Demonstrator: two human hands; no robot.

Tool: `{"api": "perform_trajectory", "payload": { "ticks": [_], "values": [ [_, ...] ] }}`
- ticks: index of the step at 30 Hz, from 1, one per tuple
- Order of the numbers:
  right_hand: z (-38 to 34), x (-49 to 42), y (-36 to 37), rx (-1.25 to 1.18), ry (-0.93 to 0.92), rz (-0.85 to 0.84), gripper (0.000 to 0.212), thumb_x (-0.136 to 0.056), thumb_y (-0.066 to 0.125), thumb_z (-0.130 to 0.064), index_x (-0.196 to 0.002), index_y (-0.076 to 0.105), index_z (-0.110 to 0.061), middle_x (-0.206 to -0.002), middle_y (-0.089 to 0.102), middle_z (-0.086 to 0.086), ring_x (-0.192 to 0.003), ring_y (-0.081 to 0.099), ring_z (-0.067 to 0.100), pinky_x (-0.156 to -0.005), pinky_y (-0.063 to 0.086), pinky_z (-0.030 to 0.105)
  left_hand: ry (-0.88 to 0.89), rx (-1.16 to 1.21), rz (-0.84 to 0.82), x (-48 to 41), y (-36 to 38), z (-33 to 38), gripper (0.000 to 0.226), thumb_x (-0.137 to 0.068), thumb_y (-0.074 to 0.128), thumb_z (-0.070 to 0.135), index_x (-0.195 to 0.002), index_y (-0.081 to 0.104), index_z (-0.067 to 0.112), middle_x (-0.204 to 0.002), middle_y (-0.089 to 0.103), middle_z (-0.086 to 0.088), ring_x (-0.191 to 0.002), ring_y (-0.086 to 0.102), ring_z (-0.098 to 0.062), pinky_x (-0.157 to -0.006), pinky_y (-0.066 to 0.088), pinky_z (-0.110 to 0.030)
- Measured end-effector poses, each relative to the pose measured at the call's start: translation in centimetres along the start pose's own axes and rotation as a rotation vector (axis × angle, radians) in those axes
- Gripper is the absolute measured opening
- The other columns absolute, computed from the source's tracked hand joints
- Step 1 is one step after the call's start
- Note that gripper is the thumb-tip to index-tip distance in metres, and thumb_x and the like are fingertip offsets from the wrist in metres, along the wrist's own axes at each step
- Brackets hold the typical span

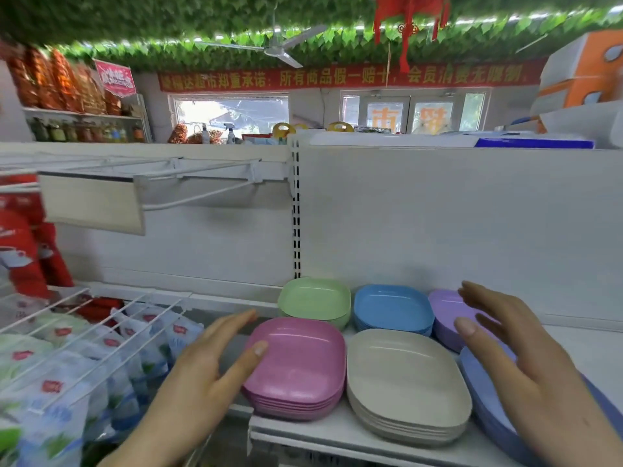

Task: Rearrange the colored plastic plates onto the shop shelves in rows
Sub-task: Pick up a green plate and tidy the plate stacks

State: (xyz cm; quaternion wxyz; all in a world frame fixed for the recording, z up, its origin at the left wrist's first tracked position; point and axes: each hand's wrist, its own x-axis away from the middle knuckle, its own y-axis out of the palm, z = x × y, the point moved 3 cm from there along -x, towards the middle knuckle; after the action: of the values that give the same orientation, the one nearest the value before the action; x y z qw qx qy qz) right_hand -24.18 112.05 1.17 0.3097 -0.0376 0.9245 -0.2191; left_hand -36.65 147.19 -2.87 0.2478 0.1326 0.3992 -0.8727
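Several stacks of plastic plates stand in two rows on the white shelf [580, 345]. At the back are a green stack [315, 299], a blue stack [392, 308] and a purple stack [446, 311]. In front are a pink stack [300, 362], a beige stack [404, 375] and a periwinkle stack [488, 392], partly hidden. My left hand [205, 369] hovers with straight fingers at the pink stack's left edge, the thumb over its rim. My right hand [519, 358] is spread flat above the purple and periwinkle stacks. Neither holds anything.
A white wire rack [84, 328] with bagged goods beneath it lies to the left. Red packages [23, 251] hang at far left. A blank price-tag panel [91, 203] juts from the upper wire shelf. The shelf's white back panel [455, 214] rises behind the plates.
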Motion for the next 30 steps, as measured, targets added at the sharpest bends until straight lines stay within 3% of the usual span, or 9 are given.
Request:
{"api": "perform_trajectory", "payload": {
  "ticks": [3, 5, 7, 9, 13, 17, 20, 23, 30],
  "values": [
    [-2.5, 2.1, 1.7, -0.068, -0.008, 0.038, 0.057, -0.089, 0.053, -0.072, -0.135, 0.059, -0.04, -0.134, 0.056, -0.035, -0.122, 0.052, -0.014, -0.099, 0.044, 0.025, -0.003, 0.024, -0.037, 1.6, 0.3, -0.8, 0.075, -0.078, 0.039, 0.092, -0.145, 0.04, 0.057, -0.143, 0.037, 0.047, -0.13, 0.034, 0.024, -0.11, 0.039, -0.027],
    [-4.0, 3.5, 2.7, -0.1, -0.027, 0.076, 0.042, -0.095, 0.061, -0.058, -0.132, 0.062, -0.038, -0.133, 0.059, -0.031, -0.122, 0.056, -0.011, -0.099, 0.043, 0.013, 0.026, 0.032, -0.02, 2.5, 0.4, -0.6, 0.062, -0.087, 0.044, 0.083, -0.144, 0.039, 0.06, -0.141, 0.034, 0.051, -0.13, 0.032, 0.026, -0.106, 0.038, -0.022],
    [-4.9, 4.9, 3.4, -0.091, -0.042, 0.104, 0.038, -0.097, 0.066, -0.049, -0.132, 0.062, -0.038, -0.135, 0.061, -0.026, -0.124, 0.057, -0.006, -0.098, 0.04, 0.005, 0.047, 0.058, 0.025, 3.4, 0.3, -0.4, 0.054, -0.092, 0.052, 0.068, -0.144, 0.041, 0.058, -0.142, 0.033, 0.049, -0.13, 0.03, 0.027, -0.099, 0.04, -0.01],
    [-5.3, 6.2, 3.8, -0.112, -0.026, 0.133, 0.04, -0.093, 0.065, -0.043, -0.132, 0.062, -0.04, -0.136, 0.062, -0.024, -0.125, 0.058, -0.002, -0.099, 0.041, 0.008, 0.086, 0.076, 0.059, 4.3, 0.2, -0.3, 0.053, -0.095, 0.058, 0.062, -0.146, 0.045, 0.05, -0.148, 0.037, 0.041, -0.134, 0.031, 0.023, -0.091, 0.04, -0.002],
    [-5.2, 8.9, 3.6, -0.119, 0.049, 0.19, 0.041, -0.091, 0.067, -0.045, -0.132, 0.064, -0.039, -0.137, 0.063, -0.02, -0.124, 0.061, 0.002, -0.099, 0.044, 0.014, 0.191, 0.065, 0.076, 5.7, 0.5, 0.0, 0.058, -0.091, 0.052, 0.065, -0.144, 0.053, 0.041, -0.151, 0.046, 0.026, -0.14, 0.042, 0.006, -0.104, 0.04, -0.026],
    [-5.0, 12.0, 3.1, -0.005, 0.094, 0.257, 0.041, -0.087, 0.067, -0.044, -0.128, 0.066, -0.039, -0.133, 0.065, -0.016, -0.12, 0.062, 0.001, -0.088, 0.046, 0.009, 0.287, 0.103, 0.091, 7.1, 1.2, 1.7, 0.057, -0.088, 0.055, 0.057, -0.139, 0.062, 0.031, -0.148, 0.053, 0.017, -0.137, 0.048, 0.002, -0.105, 0.044, -0.024],
    [-4.7, 14.5, 2.5, 0.022, 0.106, 0.26, 0.045, -0.088, 0.066, -0.04, -0.133, 0.065, -0.033, -0.138, 0.062, -0.011, -0.125, 0.061, 0.01, -0.097, 0.048, 0.022, 0.383, 0.07, 0.086, 8.1, 2.1, 3.0, 0.059, -0.088, 0.057, 0.048, -0.137, 0.064, 0.016, -0.147, 0.057, 0.006, -0.141, 0.046, -0.01, -0.122, 0.025, -0.02],
    [-4.2, 16.0, 1.6, 0.038, 0.123, 0.219, 0.048, -0.091, 0.065, -0.034, -0.139, 0.062, -0.029, -0.142, 0.059, -0.007, -0.131, 0.058, 0.016, -0.102, 0.046, 0.024, 0.371, 0.064, 0.068, 8.8, 3.2, 3.6, 0.062, -0.088, 0.057, 0.047, -0.141, 0.061, 0.015, -0.15, 0.054, 0.005, -0.147, 0.038, -0.009, -0.125, 0.018, -0.022],
    [-1.4, 15.5, -1.1, -0.004, 0.103, 0.163, 0.048, -0.093, 0.062, -0.037, -0.141, 0.059, -0.031, -0.144, 0.057, -0.008, -0.133, 0.056, 0.014, -0.105, 0.045, 0.026, 0.3, 0.023, 0.115, 9.9, 5.7, 6.7, 0.062, -0.092, 0.054, 0.048, -0.146, 0.056, 0.016, -0.153, 0.049, 0.006, -0.149, 0.037, -0.012, -0.123, 0.029, -0.038]
  ]
}}
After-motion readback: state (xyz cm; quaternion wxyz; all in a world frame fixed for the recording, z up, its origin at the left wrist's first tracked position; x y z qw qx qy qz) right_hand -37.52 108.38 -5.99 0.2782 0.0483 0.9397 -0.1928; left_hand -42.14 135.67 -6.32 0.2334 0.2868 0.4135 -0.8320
